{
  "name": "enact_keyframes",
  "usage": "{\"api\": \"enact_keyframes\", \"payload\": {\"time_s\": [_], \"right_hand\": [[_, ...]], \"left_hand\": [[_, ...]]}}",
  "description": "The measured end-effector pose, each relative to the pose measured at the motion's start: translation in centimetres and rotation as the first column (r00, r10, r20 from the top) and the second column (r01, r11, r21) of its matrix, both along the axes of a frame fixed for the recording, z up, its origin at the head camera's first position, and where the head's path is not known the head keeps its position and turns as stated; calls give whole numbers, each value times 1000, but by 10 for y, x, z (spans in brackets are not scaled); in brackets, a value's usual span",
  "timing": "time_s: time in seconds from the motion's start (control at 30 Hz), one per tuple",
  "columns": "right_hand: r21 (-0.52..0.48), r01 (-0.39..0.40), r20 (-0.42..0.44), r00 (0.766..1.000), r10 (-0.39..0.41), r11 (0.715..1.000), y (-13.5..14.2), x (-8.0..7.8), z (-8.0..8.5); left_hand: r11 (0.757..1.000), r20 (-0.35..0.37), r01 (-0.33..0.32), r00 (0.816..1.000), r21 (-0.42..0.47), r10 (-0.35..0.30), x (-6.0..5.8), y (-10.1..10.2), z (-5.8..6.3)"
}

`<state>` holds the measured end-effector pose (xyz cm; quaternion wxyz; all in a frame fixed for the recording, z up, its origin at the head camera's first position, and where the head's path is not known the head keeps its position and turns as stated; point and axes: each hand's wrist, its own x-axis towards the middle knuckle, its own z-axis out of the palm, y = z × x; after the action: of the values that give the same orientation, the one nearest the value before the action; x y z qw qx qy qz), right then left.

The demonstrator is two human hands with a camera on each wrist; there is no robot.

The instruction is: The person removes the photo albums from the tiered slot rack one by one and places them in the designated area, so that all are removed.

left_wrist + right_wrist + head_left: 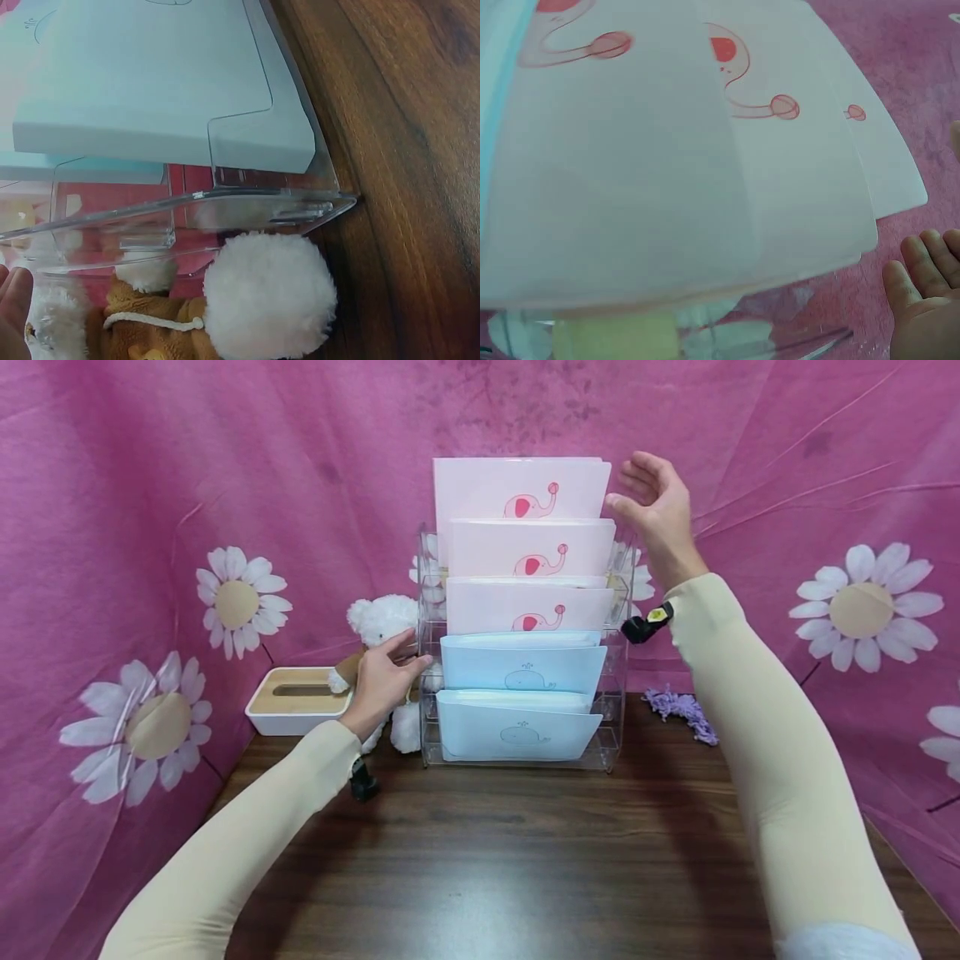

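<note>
Two relaxed hands flank a clear rack of pink and blue folders

The right hand [660,506] is raised beside the rack's upper right edge, its fingers loosely bent and pinching nothing; the right wrist view shows it apart from the folders. The left hand [382,683] is at the rack's left wall, fingers relaxed and around nothing; whether its thumb touches the plastic, I cannot tell. One high and one low, they seem placed to reach the rack from both sides.

Between them stands the clear rack [613,727], upright on the worktop [480,860]. Its tiers rise toward the back, which is presumably why every folder's printed front can be seen. Three pink folders [480,489] with red elephants fill the rack's upper tiers; two blue folders [480,731] with whales fill the lower ones, an order that looks sorted by colour. The topmost pink folder sits further left than the one below.

Left of the rack, a white plush bear [388,614] sits close against it, partly behind the left hand. Further left is a wood-topped tissue box [285,722]. Just right of the rack lies a purple tangle [682,714]; behind hangs pink daisy cloth [300,468].
</note>
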<state>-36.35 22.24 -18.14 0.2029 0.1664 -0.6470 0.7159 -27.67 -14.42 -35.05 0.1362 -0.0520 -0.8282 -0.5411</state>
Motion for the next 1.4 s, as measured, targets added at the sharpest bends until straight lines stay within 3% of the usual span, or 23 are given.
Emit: {"api": "enact_keyframes", "payload": {"time_s": [0.2, 0.47, 0.73, 1.13, 1.4], "right_hand": [[-2, 21, 42, 999, -21, 1000, -11, -10, 9], [-29, 42, 141, 989, -38, 999, -18, -23, 17], [31, 34, 226, 973, -41, 999, -23, -33, 26], [115, -20, 431, 902, -32, 993, -23, -42, 38], [203, -20, 478, 874, -81, 979, -21, -40, 41]], "left_hand": [[1000, 8, -14, 1000, -3, 14, 0, 2, 0], [988, 15, -95, 995, -122, 98, -1, 8, 0], [987, 12, -122, 992, -105, 124, -4, 11, 0], [979, 6, -188, 982, -77, 189, -4, 12, -2], [985, 7, -169, 986, -40, 169, -4, 13, -2]]}}
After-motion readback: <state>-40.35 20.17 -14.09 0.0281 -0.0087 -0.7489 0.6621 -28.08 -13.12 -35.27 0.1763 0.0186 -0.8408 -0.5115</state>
